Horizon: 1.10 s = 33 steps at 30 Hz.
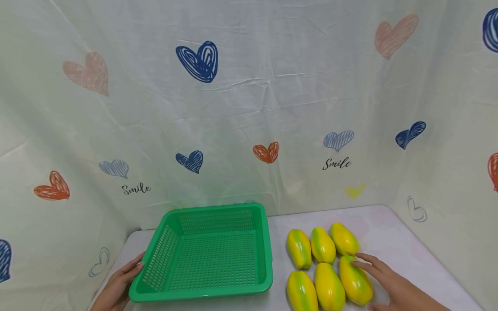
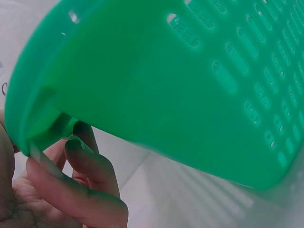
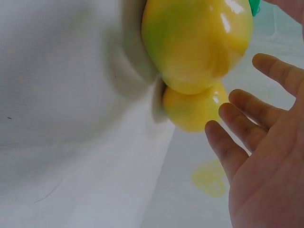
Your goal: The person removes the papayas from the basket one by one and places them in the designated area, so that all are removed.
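A green plastic basket [image 1: 214,259] with perforated walls stands on the left part of the table, nothing inside it. My left hand [image 1: 119,285] holds its left rim; in the left wrist view, curled fingers [image 2: 90,171] reach under the basket's edge [image 2: 19,109]. On the right lie several glossy yellow-green papayas in two rows. Beside the nearest right papaya [image 1: 355,280] is my right hand [image 1: 389,283], its fingers spread and extended over it. The right wrist view shows this hand [image 3: 266,152] apart from the papayas, its palm holding nothing.
The table [image 1: 373,220] has a pale cover. A white curtain [image 1: 241,108] printed with hearts and "Smile" hangs behind and along both sides. The papayas sit close together, a short gap to the right of the basket.
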Each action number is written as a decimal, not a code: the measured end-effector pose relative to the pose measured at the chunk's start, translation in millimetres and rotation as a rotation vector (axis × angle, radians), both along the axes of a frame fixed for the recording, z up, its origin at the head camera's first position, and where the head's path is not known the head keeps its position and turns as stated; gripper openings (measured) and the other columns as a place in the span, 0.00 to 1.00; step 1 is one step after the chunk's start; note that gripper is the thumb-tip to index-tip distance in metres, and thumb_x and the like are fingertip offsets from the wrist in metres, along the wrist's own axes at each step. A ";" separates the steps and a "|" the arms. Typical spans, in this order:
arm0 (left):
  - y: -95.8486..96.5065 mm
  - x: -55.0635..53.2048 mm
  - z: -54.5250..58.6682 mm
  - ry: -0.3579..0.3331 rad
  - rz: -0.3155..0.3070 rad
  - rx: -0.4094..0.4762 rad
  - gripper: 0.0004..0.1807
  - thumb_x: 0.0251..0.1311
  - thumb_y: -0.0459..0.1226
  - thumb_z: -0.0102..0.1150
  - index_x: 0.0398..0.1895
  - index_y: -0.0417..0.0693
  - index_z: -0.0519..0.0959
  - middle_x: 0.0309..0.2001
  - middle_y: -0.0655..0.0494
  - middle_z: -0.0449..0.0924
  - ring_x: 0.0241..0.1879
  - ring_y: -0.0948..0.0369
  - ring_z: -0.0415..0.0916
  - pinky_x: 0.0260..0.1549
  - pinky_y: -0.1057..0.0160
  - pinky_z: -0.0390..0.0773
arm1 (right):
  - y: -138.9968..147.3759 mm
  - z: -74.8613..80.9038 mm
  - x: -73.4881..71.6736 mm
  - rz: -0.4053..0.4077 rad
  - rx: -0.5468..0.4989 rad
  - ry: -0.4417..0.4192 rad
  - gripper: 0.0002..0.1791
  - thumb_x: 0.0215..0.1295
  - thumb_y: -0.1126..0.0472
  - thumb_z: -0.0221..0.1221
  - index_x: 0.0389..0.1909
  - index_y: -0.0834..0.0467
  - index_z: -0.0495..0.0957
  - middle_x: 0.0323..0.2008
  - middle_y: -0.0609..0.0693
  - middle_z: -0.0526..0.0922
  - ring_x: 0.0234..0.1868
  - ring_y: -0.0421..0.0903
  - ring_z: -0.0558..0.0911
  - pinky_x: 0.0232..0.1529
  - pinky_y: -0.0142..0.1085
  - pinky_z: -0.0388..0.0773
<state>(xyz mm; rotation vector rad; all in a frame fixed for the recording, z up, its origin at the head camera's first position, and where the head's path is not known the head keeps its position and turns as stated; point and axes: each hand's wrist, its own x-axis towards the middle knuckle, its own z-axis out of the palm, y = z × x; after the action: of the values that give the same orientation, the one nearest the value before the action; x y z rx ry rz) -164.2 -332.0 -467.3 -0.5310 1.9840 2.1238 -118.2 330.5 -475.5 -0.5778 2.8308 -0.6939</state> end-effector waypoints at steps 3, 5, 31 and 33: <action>0.5 0.7 0.3 0.002 -0.003 0.002 0.46 0.59 0.47 0.59 0.72 0.41 0.44 0.42 0.65 0.75 0.43 0.64 0.77 0.45 0.59 0.75 | -0.2 3.2 -0.8 -0.012 0.032 0.054 0.44 0.48 0.32 0.61 0.67 0.36 0.56 0.68 0.50 0.55 0.59 0.54 0.67 0.46 0.45 0.75; 0.9 1.1 0.3 0.002 -0.002 0.002 0.46 0.59 0.48 0.59 0.72 0.41 0.43 0.42 0.65 0.75 0.43 0.64 0.77 0.45 0.59 0.75 | 0.3 4.2 -0.7 -0.012 0.062 0.111 0.44 0.48 0.31 0.59 0.67 0.36 0.56 0.67 0.48 0.56 0.58 0.52 0.68 0.46 0.43 0.76; 5.8 -0.6 2.8 -0.027 0.003 0.007 0.46 0.59 0.48 0.59 0.72 0.42 0.45 0.42 0.68 0.74 0.42 0.67 0.75 0.45 0.60 0.74 | 6.3 8.8 -2.7 -0.058 0.047 0.234 0.41 0.50 0.31 0.57 0.65 0.43 0.63 0.63 0.50 0.62 0.55 0.51 0.70 0.44 0.47 0.76; 6.1 -0.7 3.2 -0.030 0.008 0.001 0.46 0.58 0.48 0.60 0.72 0.42 0.45 0.42 0.68 0.74 0.42 0.67 0.75 0.45 0.60 0.74 | 7.0 9.2 -3.1 -0.063 0.054 0.244 0.40 0.50 0.31 0.57 0.64 0.43 0.64 0.62 0.49 0.63 0.55 0.49 0.70 0.44 0.45 0.76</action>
<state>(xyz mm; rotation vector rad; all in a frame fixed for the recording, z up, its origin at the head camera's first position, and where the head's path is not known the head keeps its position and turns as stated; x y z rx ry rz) -164.9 -325.9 -464.1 -0.5677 1.9683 2.1083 -121.3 337.5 -466.3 -0.6051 3.0947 -0.5910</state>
